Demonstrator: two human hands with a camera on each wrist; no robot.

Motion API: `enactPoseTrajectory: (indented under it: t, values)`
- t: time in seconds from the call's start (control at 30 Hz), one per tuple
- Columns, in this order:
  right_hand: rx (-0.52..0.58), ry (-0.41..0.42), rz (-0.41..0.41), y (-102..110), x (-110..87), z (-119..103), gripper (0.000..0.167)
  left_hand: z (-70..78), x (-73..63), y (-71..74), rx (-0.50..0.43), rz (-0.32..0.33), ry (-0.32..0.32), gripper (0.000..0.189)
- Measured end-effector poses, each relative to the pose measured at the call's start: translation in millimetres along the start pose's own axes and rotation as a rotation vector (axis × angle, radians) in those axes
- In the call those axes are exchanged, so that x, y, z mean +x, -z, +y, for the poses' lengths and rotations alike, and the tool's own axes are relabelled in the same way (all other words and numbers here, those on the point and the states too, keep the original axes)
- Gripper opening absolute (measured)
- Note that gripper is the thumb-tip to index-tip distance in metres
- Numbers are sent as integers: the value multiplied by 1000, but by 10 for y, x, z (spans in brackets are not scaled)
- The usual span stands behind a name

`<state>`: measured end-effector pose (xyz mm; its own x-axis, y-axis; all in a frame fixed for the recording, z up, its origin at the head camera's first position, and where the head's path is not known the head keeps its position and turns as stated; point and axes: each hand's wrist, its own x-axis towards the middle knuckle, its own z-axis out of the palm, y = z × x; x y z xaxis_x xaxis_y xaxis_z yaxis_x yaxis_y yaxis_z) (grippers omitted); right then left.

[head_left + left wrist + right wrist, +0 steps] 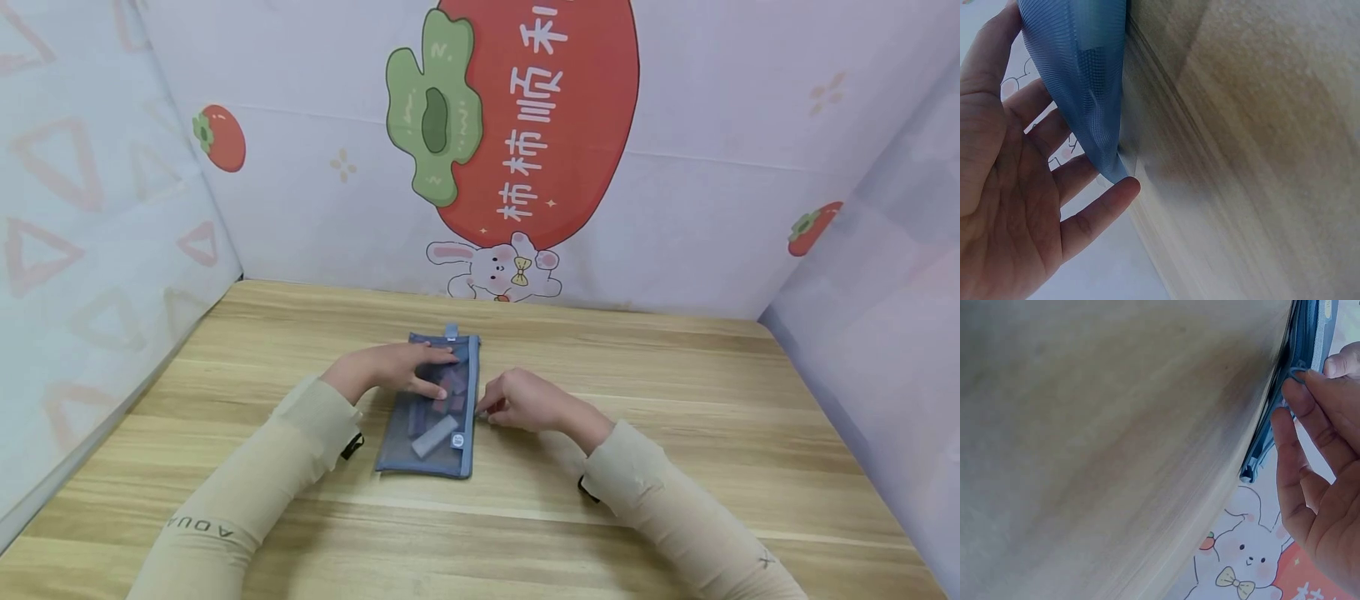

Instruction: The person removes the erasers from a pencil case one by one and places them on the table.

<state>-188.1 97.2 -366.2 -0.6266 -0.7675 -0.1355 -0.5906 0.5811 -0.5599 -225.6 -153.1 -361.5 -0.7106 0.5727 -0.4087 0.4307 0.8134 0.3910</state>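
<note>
Right grip (pixel 528 402) pinches blue zip pull (pixel 1298 370) beside wall lettering (pixel 531 117) "柿柿顺利".

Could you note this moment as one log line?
left hand: resting on blue rectangular mesh pouch | right hand: pinching small blue looped zipper pull | pouch: on light wood-grain table, pale oblong piece visible inside

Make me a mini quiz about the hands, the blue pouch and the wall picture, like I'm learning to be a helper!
1. Which hand pinches the zipper pull on the blue pouch? A) left B) right C) neither
2. True or false: the left hand touches the pouch.
3. Fill the gap: on the wall is a cartoon ____ wearing a yellow bow.

Key: 1. B, the right hand. 2. True. 3. Bunny.
</note>
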Motion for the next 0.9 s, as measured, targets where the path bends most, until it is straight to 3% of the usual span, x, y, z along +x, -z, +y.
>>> enactPoseTrajectory:
  t: [0.4,0.9]
  values:
    - [10,66,-20,-25,-95,-91,22,-22,-5,-27,-2,31,-4,72]
    - [26,75,-39,-77,-187,-148,23,-25,-9,-40,-19,58,-35,70]
